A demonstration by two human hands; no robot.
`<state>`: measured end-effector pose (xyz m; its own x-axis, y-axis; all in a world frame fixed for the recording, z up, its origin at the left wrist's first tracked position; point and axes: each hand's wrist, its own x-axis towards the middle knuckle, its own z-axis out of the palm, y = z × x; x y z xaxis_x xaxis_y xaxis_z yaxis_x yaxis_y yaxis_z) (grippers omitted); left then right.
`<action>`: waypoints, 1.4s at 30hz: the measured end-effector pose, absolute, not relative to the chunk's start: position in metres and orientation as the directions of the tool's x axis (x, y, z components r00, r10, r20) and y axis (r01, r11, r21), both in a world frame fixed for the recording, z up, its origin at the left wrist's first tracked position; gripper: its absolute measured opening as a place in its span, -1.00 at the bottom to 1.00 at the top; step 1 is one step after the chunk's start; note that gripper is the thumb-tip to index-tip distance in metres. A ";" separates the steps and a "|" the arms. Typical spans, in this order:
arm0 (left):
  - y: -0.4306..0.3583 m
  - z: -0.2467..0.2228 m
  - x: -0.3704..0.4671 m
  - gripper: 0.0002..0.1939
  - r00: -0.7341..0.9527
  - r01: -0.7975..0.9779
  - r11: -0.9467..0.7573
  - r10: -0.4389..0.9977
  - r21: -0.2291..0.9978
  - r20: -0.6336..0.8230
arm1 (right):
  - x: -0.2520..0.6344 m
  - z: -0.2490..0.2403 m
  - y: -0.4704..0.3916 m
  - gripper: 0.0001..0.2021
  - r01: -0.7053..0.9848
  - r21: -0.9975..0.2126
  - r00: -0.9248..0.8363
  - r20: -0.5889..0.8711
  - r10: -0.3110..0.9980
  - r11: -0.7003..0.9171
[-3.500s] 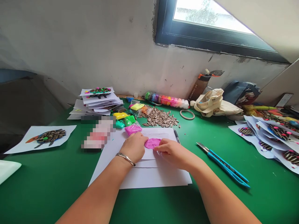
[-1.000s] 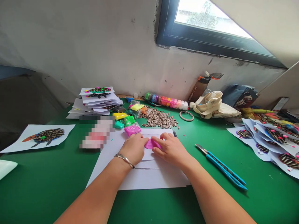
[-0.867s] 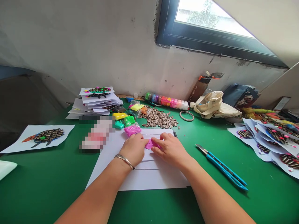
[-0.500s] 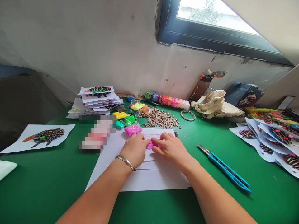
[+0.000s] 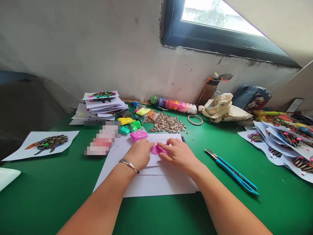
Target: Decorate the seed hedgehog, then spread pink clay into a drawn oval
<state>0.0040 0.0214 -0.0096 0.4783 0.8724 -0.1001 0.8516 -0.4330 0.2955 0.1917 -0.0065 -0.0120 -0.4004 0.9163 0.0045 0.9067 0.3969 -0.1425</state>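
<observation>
A flattened piece of pink modelling clay [image 5: 157,149] lies on white paper [image 5: 156,186] in front of me. My left hand [image 5: 140,152], with a silver bangle at the wrist, has its fingers curled, and its thumb side meets the clay's left edge. Those curled fingers are partly hidden. From the right, my right hand [image 5: 177,153] grips the clay, index finger at its upper edge and thumb at the lower one. Just beyond my left hand sits a bag of pink clay [image 5: 139,134]. A pen [image 5: 183,138] rests at the paper's top right corner.
Sunflower seeds [image 5: 167,123] are heaped behind the paper, beside a tape roll [image 5: 195,119] and a green clay bag [image 5: 135,125]. To the right lies a blue utility knife [image 5: 234,173], blade out. Seed pictures [image 5: 276,143] and a paper stack [image 5: 102,106] flank the workspace.
More of the pink clay shows between my hands, and it looks wider. My left thumb side has shifted slightly up and left. The right index finger has stretched toward the clay's upper edge.
</observation>
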 end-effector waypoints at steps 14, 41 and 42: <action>0.024 -0.004 -0.001 -0.72 0.456 0.864 -0.395 0.877 0.311 -0.152 | 0.174 -0.016 -0.016 -0.57 0.877 -0.095 -0.468 0.059 0.882 0.472; 0.022 -0.004 0.003 -0.68 0.478 0.864 -0.433 0.866 0.258 -0.147 | 0.180 -0.019 -0.009 -0.57 0.878 -0.170 -0.445 0.053 0.894 0.448; 0.022 -0.004 0.003 -0.69 0.479 0.863 -0.435 0.866 0.258 -0.143 | 0.181 -0.019 -0.009 -0.57 0.877 -0.185 -0.441 0.056 0.896 0.444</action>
<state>0.0025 0.0222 -0.0042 0.4789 0.8662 -0.1429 0.8630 -0.4345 0.2578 0.1813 -0.0090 -0.0189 -0.4413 0.8956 0.0561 0.8770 0.4437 -0.1846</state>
